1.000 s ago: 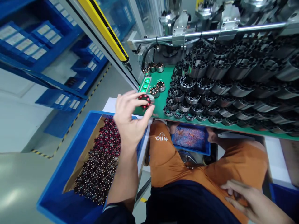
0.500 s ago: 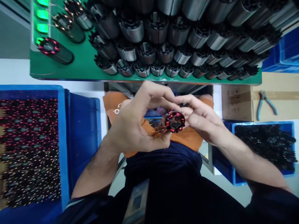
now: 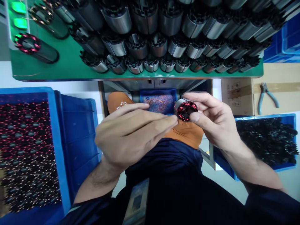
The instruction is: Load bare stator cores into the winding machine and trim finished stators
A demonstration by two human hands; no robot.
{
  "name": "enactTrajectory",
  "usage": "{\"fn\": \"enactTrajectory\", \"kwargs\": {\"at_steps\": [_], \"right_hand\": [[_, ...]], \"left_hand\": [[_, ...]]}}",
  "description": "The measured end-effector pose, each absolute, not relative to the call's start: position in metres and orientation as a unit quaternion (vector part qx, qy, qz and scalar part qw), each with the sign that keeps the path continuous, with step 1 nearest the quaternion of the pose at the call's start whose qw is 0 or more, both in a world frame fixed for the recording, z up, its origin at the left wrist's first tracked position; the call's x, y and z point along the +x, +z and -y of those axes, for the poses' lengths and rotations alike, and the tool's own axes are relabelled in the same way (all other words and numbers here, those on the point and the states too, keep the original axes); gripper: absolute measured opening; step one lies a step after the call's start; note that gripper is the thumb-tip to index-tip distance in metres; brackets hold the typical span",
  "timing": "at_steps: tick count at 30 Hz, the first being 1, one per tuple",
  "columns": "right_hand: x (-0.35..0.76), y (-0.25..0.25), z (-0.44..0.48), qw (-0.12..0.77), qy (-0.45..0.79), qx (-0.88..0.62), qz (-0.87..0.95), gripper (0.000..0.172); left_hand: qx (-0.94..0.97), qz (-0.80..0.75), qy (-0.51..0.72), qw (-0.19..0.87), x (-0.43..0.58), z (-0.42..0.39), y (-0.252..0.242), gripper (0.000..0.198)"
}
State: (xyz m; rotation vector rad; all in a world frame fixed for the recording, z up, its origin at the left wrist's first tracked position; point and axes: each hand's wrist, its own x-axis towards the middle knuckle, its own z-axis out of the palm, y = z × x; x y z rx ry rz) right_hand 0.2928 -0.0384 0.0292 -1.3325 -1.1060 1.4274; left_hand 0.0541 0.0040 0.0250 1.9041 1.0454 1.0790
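Note:
A motor stator [image 3: 180,104] with red copper windings at its near end is in my right hand [image 3: 214,120], thumb on the rim and fingers behind the metal body. My left hand [image 3: 131,134] is stretched out flat from the left, its back facing the camera. Its fingertips come right up to the stator's left side; whether they touch it I cannot tell. Both hands are above my lap, in front of the green bench [image 3: 70,67]. Below them is a blue tray [image 3: 158,91] holding small copper-coloured bits.
Rows of unwound stators [image 3: 167,64] line the bench; a red-wound stator [image 3: 37,47] lies at its left end near green lights [image 3: 20,23]. A blue crate [image 3: 55,140] of wound stators is left. Right are a cardboard box [image 3: 269,75] with pliers [image 3: 264,97] and a bin of black parts [image 3: 264,137].
My left hand has come off the stator and straightened its fingers. The stator has moved slightly up and right in my right hand. The view has shifted a little to the right.

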Motion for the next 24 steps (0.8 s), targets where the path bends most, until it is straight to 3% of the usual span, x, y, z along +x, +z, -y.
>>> {"fn": "enactTrajectory", "kwargs": {"at_steps": [4,7,9,12,16,18,20,24], "right_hand": [[0.3,0.03,0.038,0.434,0.578,-0.534,0.438,0.049],[0.309,0.029,0.038,0.436,0.583,-0.529,0.436,0.053],[0.313,0.028,0.038,0.441,0.573,-0.532,0.44,0.052],[0.313,0.026,0.038,0.444,0.544,-0.549,0.452,0.048],[0.306,0.019,0.034,0.426,0.528,-0.567,0.467,0.049],[0.303,0.015,0.031,0.422,0.537,-0.561,0.468,0.049],[0.305,0.012,0.029,0.422,0.556,-0.547,0.462,0.048],[0.315,0.013,0.031,0.398,0.622,-0.514,0.436,0.05]], "left_hand": [[0.836,-0.341,0.374,0.21,0.061,-0.007,-0.008,0.015],[0.837,-0.34,0.326,0.277,0.067,-0.008,-0.047,0.003],[0.789,-0.382,0.32,0.36,0.07,-0.008,-0.063,0.006],[0.677,-0.434,0.393,0.446,0.073,-0.01,-0.055,0.005],[0.644,-0.4,0.461,0.461,0.081,-0.015,-0.016,0.019],[0.634,-0.399,0.471,0.465,0.088,-0.014,-0.009,0.014],[0.617,-0.395,0.481,0.482,0.095,-0.008,-0.016,0.005],[0.531,-0.39,0.451,0.602,0.1,0.007,-0.056,0.016]]}}
